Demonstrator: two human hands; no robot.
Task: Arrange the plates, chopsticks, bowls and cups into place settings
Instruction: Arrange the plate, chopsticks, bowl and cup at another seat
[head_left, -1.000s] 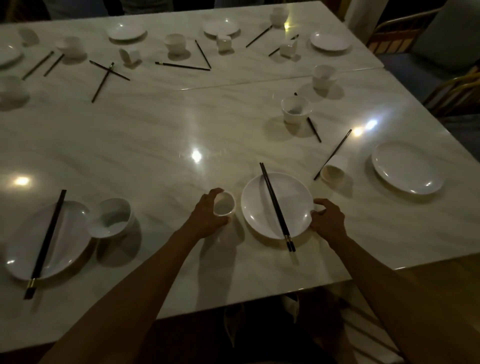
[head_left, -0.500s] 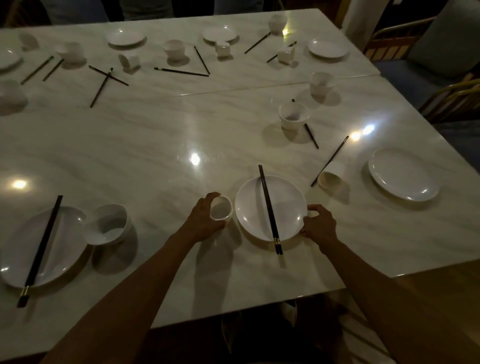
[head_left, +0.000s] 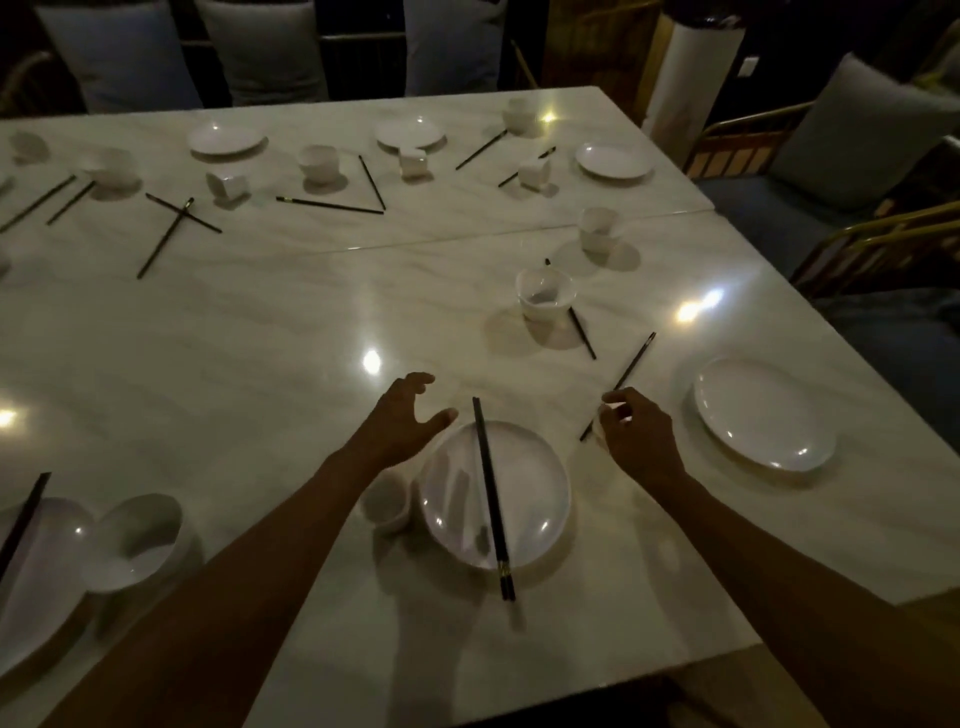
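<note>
A white plate (head_left: 535, 483) lies near the front edge with a pair of black chopsticks (head_left: 489, 493) across it. A small white cup (head_left: 385, 503) stands upright against the plate's left rim. My left hand (head_left: 408, 421) hovers beyond that cup, fingers spread, holding nothing. My right hand (head_left: 636, 434) is to the right of the plate, its fingers curled round a second small cup (head_left: 602, 422), which is mostly hidden. A single chopstick (head_left: 631, 366) runs out from under that hand.
A second plate (head_left: 763, 415) lies at the right. A bowl (head_left: 545, 296) on a chopstick (head_left: 583, 332) and a cup (head_left: 598, 228) stand farther back. At the left are a plate (head_left: 36, 577), a bowl (head_left: 136, 540) and chopsticks (head_left: 22, 519). Loose tableware covers the far table.
My left hand has let go of the cup beside the plate and lifted away forward. My right hand has left the plate's rim and closed round the tipped cup to its right.
</note>
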